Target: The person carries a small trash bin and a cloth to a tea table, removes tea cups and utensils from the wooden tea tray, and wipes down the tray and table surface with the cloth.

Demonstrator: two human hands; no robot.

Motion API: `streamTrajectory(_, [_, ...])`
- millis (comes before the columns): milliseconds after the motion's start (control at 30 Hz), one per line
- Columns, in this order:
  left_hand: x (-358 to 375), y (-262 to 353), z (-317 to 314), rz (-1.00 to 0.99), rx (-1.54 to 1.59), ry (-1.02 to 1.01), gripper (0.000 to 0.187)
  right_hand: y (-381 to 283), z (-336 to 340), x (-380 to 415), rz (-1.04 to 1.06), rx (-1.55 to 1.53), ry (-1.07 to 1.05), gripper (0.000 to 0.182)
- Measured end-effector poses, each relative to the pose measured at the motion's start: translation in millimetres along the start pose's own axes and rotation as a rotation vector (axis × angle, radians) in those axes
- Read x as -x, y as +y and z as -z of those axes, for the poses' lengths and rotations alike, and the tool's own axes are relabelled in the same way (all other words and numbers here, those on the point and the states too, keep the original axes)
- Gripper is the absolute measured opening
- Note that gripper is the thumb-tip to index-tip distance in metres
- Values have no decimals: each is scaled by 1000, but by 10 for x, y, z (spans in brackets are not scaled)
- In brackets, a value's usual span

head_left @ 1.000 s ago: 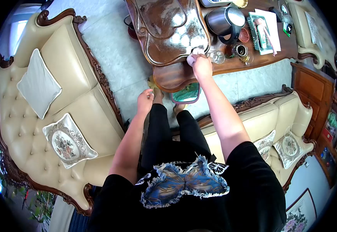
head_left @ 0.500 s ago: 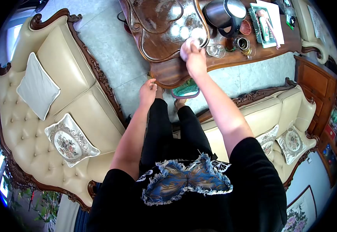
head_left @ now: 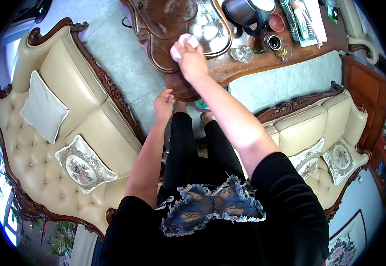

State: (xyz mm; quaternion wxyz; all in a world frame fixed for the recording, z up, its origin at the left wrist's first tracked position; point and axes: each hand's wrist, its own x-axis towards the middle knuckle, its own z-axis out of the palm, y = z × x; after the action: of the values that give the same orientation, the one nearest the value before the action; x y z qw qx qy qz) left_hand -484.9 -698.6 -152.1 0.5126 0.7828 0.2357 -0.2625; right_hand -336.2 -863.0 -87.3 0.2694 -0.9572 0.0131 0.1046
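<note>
My right hand (head_left: 192,60) presses a pinkish-white cloth (head_left: 185,44) onto the raised, carved tray (head_left: 157,33) at the left end of the dark wooden table (head_left: 246,64). The cloth is bunched under my fingers near the tray's front edge. My left hand (head_left: 163,105) hangs in the air just off the table's left corner, fingers loosely curled and partly apart, holding nothing. Right of the tray, a clear glass dish (head_left: 241,53) sits close to the table's front edge.
A dark kettle (head_left: 248,15), a glass cup (head_left: 274,43), a cut red fruit half (head_left: 276,22) and a green tray (head_left: 307,41) stand farther right. Beige sofas (head_left: 80,84) flank the table, one at left, another (head_left: 308,128) at right.
My right hand and the cloth have moved left across the tray, from its right front corner. My left hand has shifted slightly left. The view has also shifted a little.
</note>
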Motion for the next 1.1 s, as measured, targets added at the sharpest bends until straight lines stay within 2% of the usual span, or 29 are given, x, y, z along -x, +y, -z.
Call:
streamTrajectory(33, [5, -10, -22, 10, 10, -17, 27, -15, -97, 25, 45, 66, 30, 43])
streamTrajectory(67, [0, -9, -43, 7, 1, -26, 27, 22, -141, 130, 94, 122, -52, 40])
streamTrajectory(100, [58, 22, -63, 37, 7, -43, 27, 29, -92, 236, 124, 97, -101, 40])
streamTrajectory(167, [154, 41, -76, 65, 16, -60, 28, 242, -237, 589, 110, -116, -60, 45])
streamTrajectory(200, [183, 34, -80, 68, 13, -76, 28, 312, -96, 726, 108, -115, -58, 45])
streamTrajectory(267, [181, 5, -101, 69, 10, -92, 28, 506, 248, 972, 52, -335, -71, 52])
streamTrajectory(300, [193, -31, -114, 53, 18, -67, 26, 638, 268, 1063, 22, -426, 65, 66])
streamTrajectory(433, [213, 19, -137, 24, -69, -51, 25, 1064, 462, 1178, -199, -335, 288, 67])
streamTrajectory(567, [217, 119, -225, 37, -127, -59, 24, 1402, 8, 957, -259, -327, 309, 68])
streamTrajectory(767, [302, 4, -282, 28, -79, -89, 24, 1161, -447, 688, -367, -239, 317, 69])
streamTrajectory(833, [319, -102, -307, 34, -92, -85, 24, 1151, -434, 755, -323, -215, 320, 70])
streamTrajectory(1100, [403, -305, -421, 19, -179, -124, 26, 1065, -441, 963, -11, -306, -38, 61])
